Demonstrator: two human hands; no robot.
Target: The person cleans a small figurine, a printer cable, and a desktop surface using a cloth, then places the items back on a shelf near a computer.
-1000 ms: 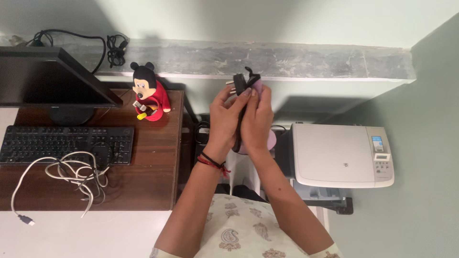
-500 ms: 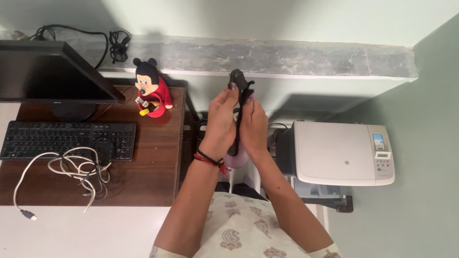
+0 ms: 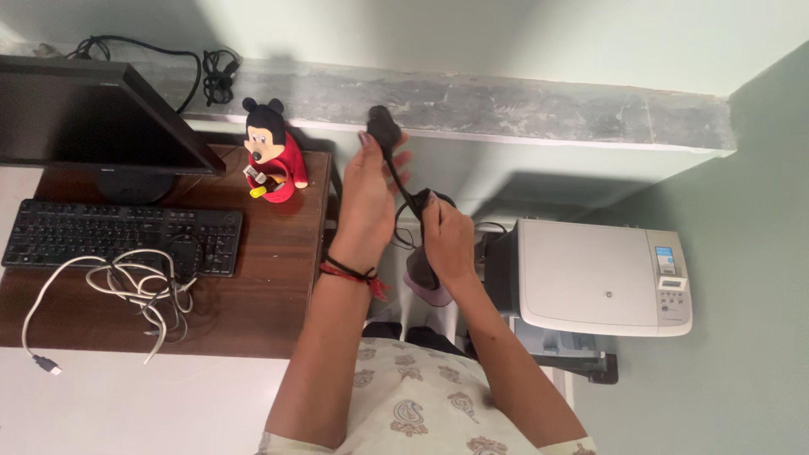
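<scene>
Two screens, no packages or signs

A dark, blank monitor screen [image 3: 80,114], a wide black rectangle tilted on its stand, sits at ten o'clock. On the white printer [image 3: 602,274] at three o'clock, a small upright display [image 3: 665,259] glows pale blue, above a grey button panel.

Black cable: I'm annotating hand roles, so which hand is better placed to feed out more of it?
Probably right hand: it grips the bunched black cable; left hand only holds the plug end up.
</scene>
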